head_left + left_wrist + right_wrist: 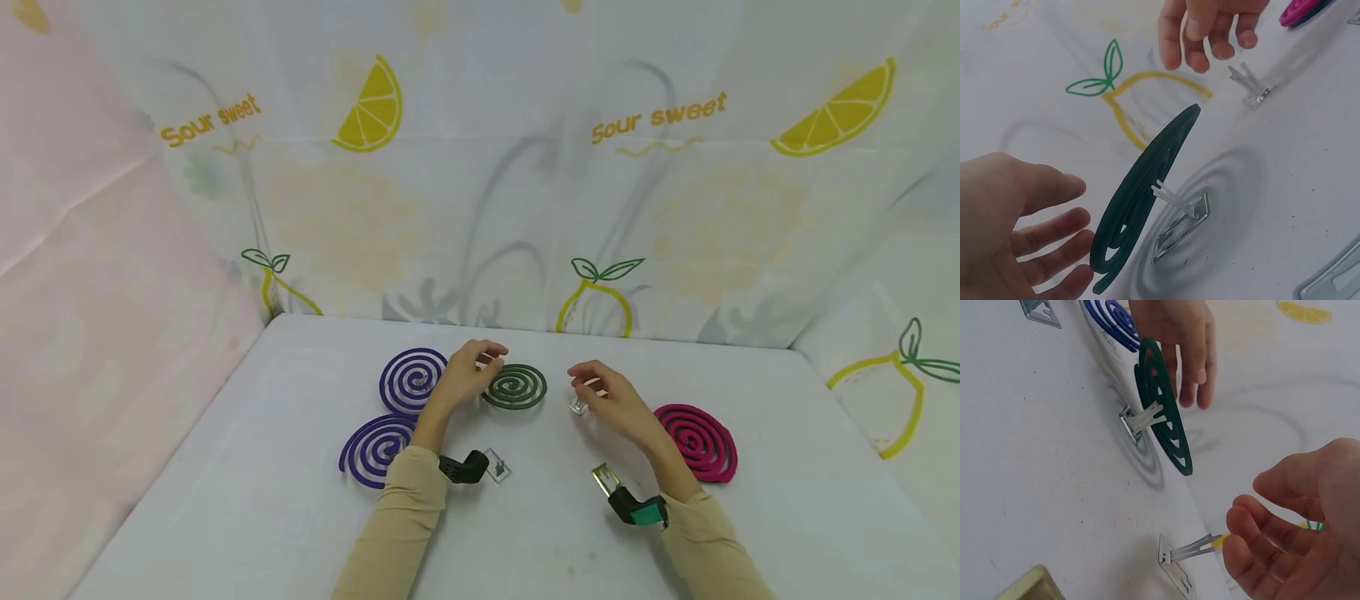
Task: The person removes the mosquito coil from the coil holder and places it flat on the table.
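Note:
A green mosquito coil (pixel 514 387) sits raised on a small metal coil stand (pixel 1182 228), whose prongs reach its centre. Beside that coil is my left hand (pixel 465 375), fingers relaxed and holding nothing; whether a fingertip touches the coil I cannot tell. My right hand (pixel 611 404) hovers with loosely bent fingers over a second metal stand (pixel 577 406). In the right wrist view a gap shows between those fingers (pixel 1247 550) and the upright prongs of this stand (pixel 1175 562). No coil is on it.
Two blue coils (pixel 415 382) lie to the left, partly behind my left arm. Pink coil (pixel 693 442) lies beside my right forearm. Another metal stand (pixel 497 467) rests near my left wrist, and a gold-coloured frame (pixel 606 479) near my right. A printed cloth wall (pixel 465 208) closes the back.

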Motion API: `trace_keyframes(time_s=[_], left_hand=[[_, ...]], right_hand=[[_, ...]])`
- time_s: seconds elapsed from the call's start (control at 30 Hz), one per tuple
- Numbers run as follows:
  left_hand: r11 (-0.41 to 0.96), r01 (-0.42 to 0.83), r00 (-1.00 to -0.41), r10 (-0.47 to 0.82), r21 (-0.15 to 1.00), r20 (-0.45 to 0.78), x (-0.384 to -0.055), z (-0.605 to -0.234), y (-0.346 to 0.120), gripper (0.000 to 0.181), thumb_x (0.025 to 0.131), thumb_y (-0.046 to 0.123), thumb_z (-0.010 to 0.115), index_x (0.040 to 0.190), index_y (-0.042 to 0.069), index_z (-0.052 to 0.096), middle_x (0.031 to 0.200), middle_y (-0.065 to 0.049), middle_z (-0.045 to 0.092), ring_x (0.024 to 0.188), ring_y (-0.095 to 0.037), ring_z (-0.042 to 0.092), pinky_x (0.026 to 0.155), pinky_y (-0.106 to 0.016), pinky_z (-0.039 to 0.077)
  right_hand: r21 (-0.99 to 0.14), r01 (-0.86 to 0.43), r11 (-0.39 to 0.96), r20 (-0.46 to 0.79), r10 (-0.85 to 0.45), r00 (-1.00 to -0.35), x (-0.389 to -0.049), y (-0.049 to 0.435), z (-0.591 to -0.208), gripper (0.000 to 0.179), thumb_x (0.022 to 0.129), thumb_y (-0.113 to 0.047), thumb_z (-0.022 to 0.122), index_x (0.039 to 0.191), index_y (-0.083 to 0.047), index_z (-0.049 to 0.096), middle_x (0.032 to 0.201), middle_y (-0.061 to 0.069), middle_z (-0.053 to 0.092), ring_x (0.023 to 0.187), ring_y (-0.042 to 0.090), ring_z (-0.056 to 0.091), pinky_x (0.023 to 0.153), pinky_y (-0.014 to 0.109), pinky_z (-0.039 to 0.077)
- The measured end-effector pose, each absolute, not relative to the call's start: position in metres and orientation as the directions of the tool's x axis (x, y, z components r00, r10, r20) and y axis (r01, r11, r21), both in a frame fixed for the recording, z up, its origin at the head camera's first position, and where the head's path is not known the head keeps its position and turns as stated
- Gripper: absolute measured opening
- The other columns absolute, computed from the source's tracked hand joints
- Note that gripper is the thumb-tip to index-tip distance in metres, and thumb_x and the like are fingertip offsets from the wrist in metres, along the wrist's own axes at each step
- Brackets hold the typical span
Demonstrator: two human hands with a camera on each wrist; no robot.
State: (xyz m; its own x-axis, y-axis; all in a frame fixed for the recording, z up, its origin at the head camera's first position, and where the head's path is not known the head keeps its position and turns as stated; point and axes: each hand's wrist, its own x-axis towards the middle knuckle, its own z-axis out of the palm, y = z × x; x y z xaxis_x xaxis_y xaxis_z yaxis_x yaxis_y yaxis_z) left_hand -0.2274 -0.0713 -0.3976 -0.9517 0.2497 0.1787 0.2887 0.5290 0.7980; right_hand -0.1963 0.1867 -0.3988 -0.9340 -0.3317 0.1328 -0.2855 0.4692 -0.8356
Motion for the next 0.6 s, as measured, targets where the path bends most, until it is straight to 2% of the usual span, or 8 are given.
trace_keyframes(time_s=[0.33, 0.6], left_hand=[[0.564, 0.243, -0.959, 0.263, 0.789, 0.107, -0.227, -0.399, -0.07, 0.028, 0.094, 0.015, 0.056, 0.12, 0.008, 0.062, 0.12, -0.016, 0.058, 0.114, -0.032, 0.056, 0.094, -0.046, 0.047], [0.586, 0.254, -0.953, 0.287, 0.77, 0.097, -0.228, -0.406, -0.067, 0.029, 0.094, 0.017, 0.056, 0.121, 0.01, 0.062, 0.123, -0.015, 0.057, 0.117, -0.032, 0.055, 0.098, -0.046, 0.046]], right_hand=[[-0.88, -0.254, 0.402, 0.107, -0.352, -0.93, -0.198, 0.173, -0.398, 0.029, 0.095, -0.008, 0.054, 0.121, 0.005, 0.051, 0.109, 0.026, 0.056, 0.091, 0.034, 0.059, 0.068, 0.026, 0.053], [-0.888, -0.189, 0.419, 0.029, -0.359, -0.933, -0.197, 0.165, -0.4, 0.036, 0.094, -0.009, 0.053, 0.128, 0.002, 0.048, 0.116, 0.024, 0.054, 0.091, 0.031, 0.062, 0.069, 0.026, 0.054]])
